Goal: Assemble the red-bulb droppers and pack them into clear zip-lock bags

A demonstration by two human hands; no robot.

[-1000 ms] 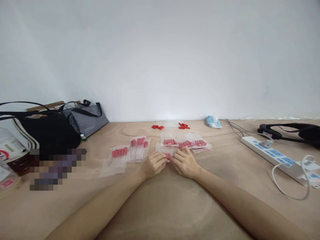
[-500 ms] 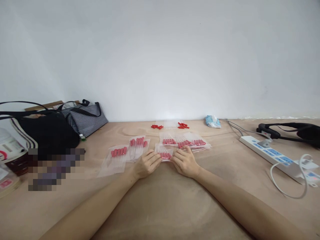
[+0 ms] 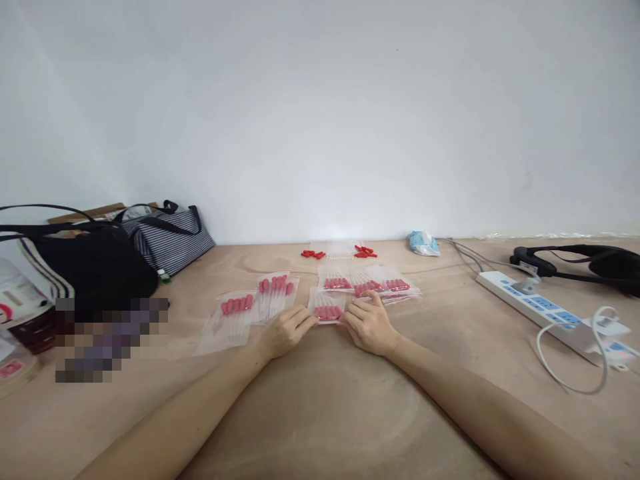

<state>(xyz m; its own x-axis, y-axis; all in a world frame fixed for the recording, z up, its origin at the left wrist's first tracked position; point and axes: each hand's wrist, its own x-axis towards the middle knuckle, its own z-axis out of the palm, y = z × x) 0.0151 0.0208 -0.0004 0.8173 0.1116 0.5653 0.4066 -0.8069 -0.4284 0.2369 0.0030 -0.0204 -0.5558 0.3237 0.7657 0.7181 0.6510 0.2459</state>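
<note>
A small clear plastic bag (image 3: 327, 300) of thin red-tipped sticks lies in front of me, the red ends toward me. My left hand (image 3: 289, 332) has its fingertips closed at the bag's lower left corner. At the lower right corner, my right hand (image 3: 371, 325) pinches the edge with its fingers curled. Just beyond is a row of similar bags (image 3: 334, 275), partly overlapping toward the right. Left of my left hand are two more bags, a nearer one (image 3: 225, 330) and a farther one (image 3: 273, 303), their red ends pointing away from me.
Loose red pieces (image 3: 313, 255) and more red pieces (image 3: 366, 251) lie near the wall. A blue-and-white packet (image 3: 423, 243), a white power strip (image 3: 535, 307) with cables and a black headset (image 3: 575, 261) are at right. A black bag (image 3: 95, 267) and a striped bag (image 3: 173, 240) stand left.
My left hand has slid left and slightly down, off the middle of the bag to its corner, uncovering more of the bag. My right hand has barely moved.
</note>
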